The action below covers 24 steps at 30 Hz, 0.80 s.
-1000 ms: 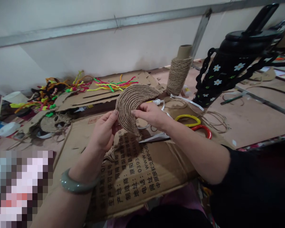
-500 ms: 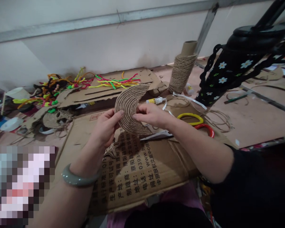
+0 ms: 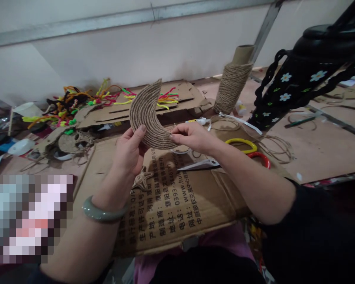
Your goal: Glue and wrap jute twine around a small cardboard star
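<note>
A crescent moon made of twine rows [image 3: 146, 120] is held up above the printed cardboard [image 3: 213, 205]. My left hand [image 3: 130, 152] grips its lower left outer edge, thumb on the face and fingers behind. The fingertips of my right hand [image 3: 192, 137] pinch the crescent at its lower right end; that tip is partly hidden. Under my right forearm lie scissors [image 3: 241, 146] with one yellow and one red handle, blades pointing left. A small twine star [image 3: 142, 178] rests on the cardboard beside my left wrist.
A spool of twine [image 3: 233, 85] stands at the back, near a glue bottle [image 3: 197, 120]. To the right is a black flowered tumbler [image 3: 286, 86]. Colourful fuzzy stems [image 3: 73, 102] pile up at the back left. Loose twine [image 3: 279, 149] lies right of the scissors.
The crescent has turned so its upper tip points upward, and it sits a little further left. My right fingers have shifted from its inner curve to its lower end.
</note>
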Each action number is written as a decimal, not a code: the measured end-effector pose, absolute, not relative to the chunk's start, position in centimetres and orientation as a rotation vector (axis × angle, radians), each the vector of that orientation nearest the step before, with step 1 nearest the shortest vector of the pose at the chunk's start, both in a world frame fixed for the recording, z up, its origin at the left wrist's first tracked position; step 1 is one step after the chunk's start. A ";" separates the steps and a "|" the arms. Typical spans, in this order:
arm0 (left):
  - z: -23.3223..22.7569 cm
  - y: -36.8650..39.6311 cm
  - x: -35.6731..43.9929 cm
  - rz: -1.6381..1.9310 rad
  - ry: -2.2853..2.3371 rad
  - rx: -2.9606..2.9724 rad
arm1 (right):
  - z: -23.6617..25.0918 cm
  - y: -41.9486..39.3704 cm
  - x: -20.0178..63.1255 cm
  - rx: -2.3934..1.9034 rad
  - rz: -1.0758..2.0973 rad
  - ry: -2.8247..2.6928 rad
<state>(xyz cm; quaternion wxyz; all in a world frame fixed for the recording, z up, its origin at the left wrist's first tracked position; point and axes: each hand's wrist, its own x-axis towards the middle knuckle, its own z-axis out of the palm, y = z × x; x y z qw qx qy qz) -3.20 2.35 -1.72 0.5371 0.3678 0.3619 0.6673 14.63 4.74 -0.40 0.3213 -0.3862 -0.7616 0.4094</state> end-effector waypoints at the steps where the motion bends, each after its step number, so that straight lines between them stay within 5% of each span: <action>1: -1.8 2.2 -3.0 1.555 0.851 0.862 | -0.4 4.7 14.6 -1.012 1.053 -1.995; 24: -1.6 1.4 -2.1 1.422 0.922 0.883 | -0.8 4.8 14.1 -0.955 1.096 -1.953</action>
